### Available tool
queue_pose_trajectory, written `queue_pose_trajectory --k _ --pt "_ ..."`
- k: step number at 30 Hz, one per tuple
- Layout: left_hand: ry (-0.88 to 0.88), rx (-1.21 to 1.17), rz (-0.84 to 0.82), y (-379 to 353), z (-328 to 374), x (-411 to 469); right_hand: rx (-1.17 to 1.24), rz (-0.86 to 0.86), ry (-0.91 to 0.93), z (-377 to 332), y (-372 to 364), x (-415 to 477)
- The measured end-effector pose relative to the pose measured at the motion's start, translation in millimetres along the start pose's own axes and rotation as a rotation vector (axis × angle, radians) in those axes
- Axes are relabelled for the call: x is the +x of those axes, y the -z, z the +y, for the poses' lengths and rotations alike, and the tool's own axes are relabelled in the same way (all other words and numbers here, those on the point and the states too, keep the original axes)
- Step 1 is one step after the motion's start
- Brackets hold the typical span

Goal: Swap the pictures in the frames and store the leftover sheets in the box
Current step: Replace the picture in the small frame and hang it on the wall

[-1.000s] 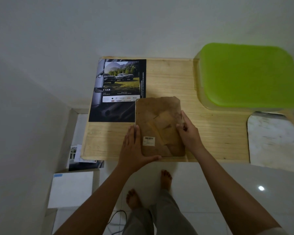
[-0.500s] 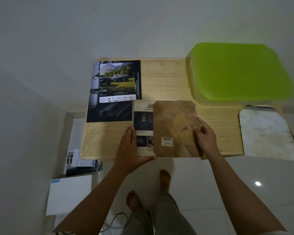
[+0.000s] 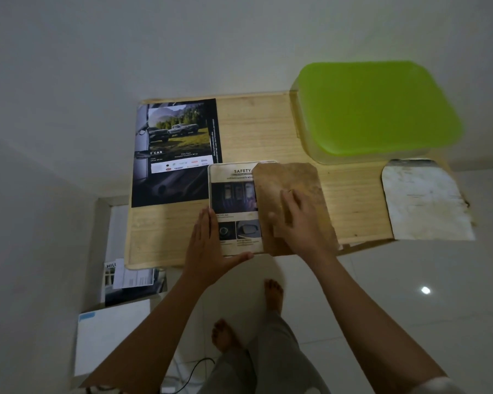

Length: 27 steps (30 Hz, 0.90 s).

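**Backing board slid aside, print uncovered**

On a pale wooden table (image 3: pixel 268 129) with straight grain, a white-rimmed frame (image 3: pixel 210 183) with rounded corners lies face down at the near edge. A brown, mottled backing board (image 3: pixel 296 177), fibrous and rounded at its corners, covers the frame's right part. The left part shows a glossy printed sheet (image 3: pixel 234 200) headed "SAFETY", with dark photo panels.

The left hand (image 3: pixel 208 245) lies flat on the frame's near left corner, fingers straight, thumb along the near edge. The right hand (image 3: pixel 293 220), motion-blurred, rests on the board with its fingers extended.

A dark glossy brochure page (image 3: pixel 177 152) showing pickup trucks lies at the back left. A clear plastic box (image 3: pixel 379 109) with a smooth lime-green lid sits at the back right. A worn white panel (image 3: pixel 427 200) overhangs the right end.

A second ago the board covered the whole frame. Half a second ago the right hand pinched the board's right edge; now it lies on top.
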<state>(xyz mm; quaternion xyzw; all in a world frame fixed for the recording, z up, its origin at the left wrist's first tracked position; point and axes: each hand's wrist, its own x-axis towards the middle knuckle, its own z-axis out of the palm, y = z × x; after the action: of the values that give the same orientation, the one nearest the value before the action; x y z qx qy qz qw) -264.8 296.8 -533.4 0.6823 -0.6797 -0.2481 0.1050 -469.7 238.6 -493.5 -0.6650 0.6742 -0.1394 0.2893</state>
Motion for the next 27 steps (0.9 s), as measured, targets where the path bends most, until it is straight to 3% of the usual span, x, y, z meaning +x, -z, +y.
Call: queue_pose_trajectory --k 3,6,19,27 --pt "0.005 0.013 0.002 0 0 -2 -0.223 -0.05 0.056 -4 -17 4" --pt "0.013 0.021 0.002 -1 -2 -8 -0.291 -0.065 0.056 6 -21 -1" --pt "-0.012 0.019 -0.012 1 -11 -18 -0.38 -0.054 -0.062 52 7 -7" --pt "0.006 0.05 -0.005 2 -10 -16 -0.22 -0.049 -0.039 44 7 -4"
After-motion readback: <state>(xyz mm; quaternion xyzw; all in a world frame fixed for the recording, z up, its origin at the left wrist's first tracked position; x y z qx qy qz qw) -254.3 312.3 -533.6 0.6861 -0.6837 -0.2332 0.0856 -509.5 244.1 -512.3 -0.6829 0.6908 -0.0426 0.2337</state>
